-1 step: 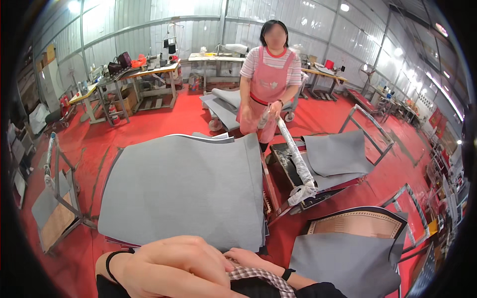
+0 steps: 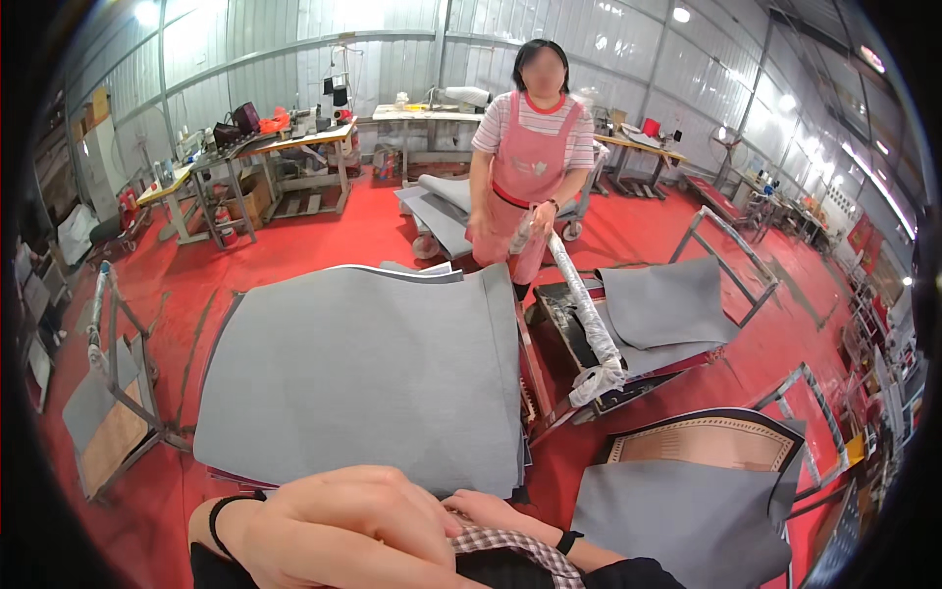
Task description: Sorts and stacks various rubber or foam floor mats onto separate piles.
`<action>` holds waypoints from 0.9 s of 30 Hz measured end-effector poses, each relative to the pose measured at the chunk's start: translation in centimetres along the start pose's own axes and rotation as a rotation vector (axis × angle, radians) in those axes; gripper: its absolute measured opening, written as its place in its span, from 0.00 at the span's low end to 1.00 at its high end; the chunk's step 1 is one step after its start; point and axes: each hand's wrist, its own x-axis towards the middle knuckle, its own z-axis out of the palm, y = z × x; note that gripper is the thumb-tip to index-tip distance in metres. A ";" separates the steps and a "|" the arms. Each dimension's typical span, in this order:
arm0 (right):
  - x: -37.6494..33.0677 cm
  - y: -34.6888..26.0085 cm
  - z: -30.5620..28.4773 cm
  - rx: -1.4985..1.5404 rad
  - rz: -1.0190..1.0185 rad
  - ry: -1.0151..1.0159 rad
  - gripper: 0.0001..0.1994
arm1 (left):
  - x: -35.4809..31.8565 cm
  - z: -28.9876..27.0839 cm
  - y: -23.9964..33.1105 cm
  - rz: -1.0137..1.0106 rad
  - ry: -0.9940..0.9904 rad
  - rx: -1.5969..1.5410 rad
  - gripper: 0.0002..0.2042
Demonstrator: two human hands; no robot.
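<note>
Close below me, my left hand point(image 2: 358, 520) is closed, its fingers bent together in front of my body. Whatever they may hold is hidden. My right hand point(image 2: 486, 508) rests just behind it, partly covered by the left, so its fingertips do not show. Both hands are next to the checked edge point(image 2: 525, 543) of the garment I wear. Beyond them lies a large stack of grey sheets point(image 2: 358, 368), with its near edge close to my hands. Neither hand visibly grips the sheets.
A co-worker point(image 2: 535, 162) in a pink apron stands past the stack, one hand on a plastic-wrapped cart handle point(image 2: 584, 304). Grey sheets point(image 2: 662, 304) lie on that cart. More grey sheets point(image 2: 677, 520) are at the near right. A metal-framed cart point(image 2: 123, 393) stands left.
The co-worker's free hand has shifted slightly down and to the left. My hands and the grey stack stay where they were.
</note>
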 end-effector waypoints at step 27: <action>0.7 0.4 0.8 -0.016 0.042 -0.128 0.15 | 5.5 -2.7 5.8 -0.512 -0.812 0.684 0.04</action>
